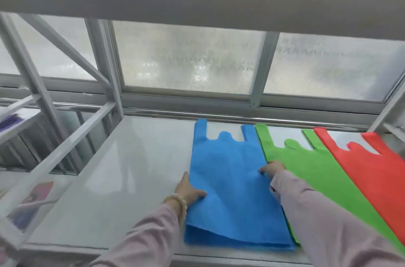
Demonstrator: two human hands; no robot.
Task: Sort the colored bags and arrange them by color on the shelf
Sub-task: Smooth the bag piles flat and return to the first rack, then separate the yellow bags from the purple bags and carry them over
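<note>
Now, on the white shelf (131,168), our left hand (188,190), a bead bracelet (177,201) at its wrist, pinches the left edge of the blue bag (228,196), thumb on top. Our right hand (272,169) rests bent fingertips on the bag's right edge. Alongside lie the green bag (306,168), then the red bag (377,168), all flat, handles toward the window (188,58).

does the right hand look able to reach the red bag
Probably yes: right hand is on the blue bag, and only the flat green bag lies between it and the red bag.
</note>
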